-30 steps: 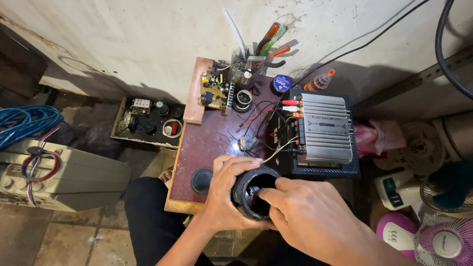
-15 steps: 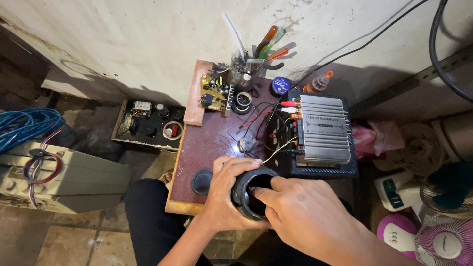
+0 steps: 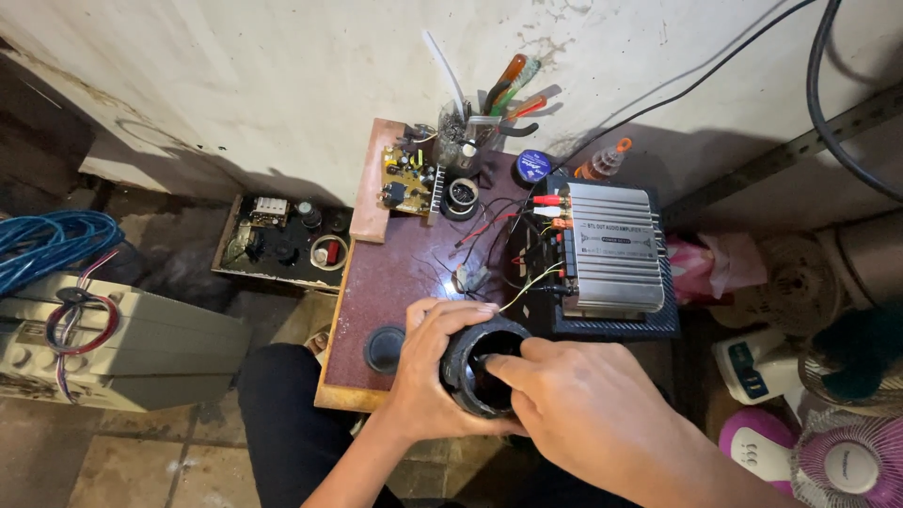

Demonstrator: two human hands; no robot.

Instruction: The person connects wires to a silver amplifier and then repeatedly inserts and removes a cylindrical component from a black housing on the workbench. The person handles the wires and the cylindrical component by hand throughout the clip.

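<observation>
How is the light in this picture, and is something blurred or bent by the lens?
Head view: even, soft light; the wall is bright, with a dark shadow under the cup of tools. Both hands, left hand and right hand, and the black cylinder look sharp. The edges bend slightly, like a wide lens.

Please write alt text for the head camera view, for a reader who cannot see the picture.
A person's left hand grips a black ring-shaped part over a small reddish work board, while the right hand puts fingers inside it. Behind them lie a silver amplifier with coloured wires, a green circuit board and a cup of tools.
</observation>
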